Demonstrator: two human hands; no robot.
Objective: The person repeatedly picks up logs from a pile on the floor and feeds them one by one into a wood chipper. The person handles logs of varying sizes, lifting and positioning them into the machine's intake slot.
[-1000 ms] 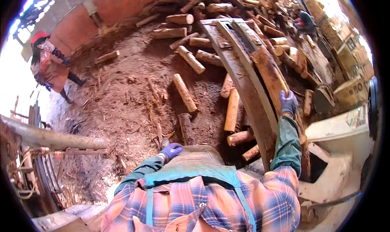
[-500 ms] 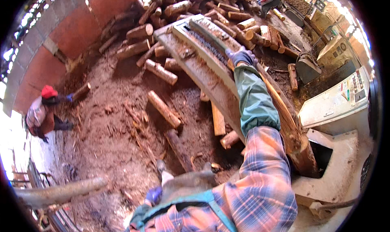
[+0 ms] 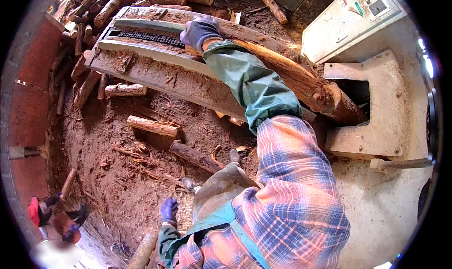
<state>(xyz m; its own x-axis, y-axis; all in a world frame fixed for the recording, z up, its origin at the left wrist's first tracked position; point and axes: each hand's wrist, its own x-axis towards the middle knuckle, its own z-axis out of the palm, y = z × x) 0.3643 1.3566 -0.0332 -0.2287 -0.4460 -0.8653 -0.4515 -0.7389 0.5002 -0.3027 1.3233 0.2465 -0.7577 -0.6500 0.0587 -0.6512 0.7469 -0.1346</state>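
Observation:
A long, peeled log (image 3: 287,76) lies along a chain conveyor (image 3: 165,78) whose bed is strewn with bark debris. Its far right end sits inside the dark opening of a beige machine housing (image 3: 391,113). My right hand (image 3: 201,32), in a dark glove, is closed over the log's left end, arm stretched out in a green sleeve cover. Low beside my apron hangs my left hand (image 3: 168,209) in a purple glove, fingers loosely bent and apart, nothing visible in it. The conveyor's dark chain (image 3: 150,37) shows left of my right hand.
A control panel (image 3: 351,22) stands at the upper right. Short logs (image 3: 153,126) and bark litter the dirt floor, with a log pile (image 3: 108,10) at the upper left. At the lower left, a co-worker (image 3: 61,219) in red headwear is beside a log (image 3: 68,183).
My view has swung to the right, bringing the machine opening closer to the middle. My right hand stays on the log's end. The left hand has come into fuller view.

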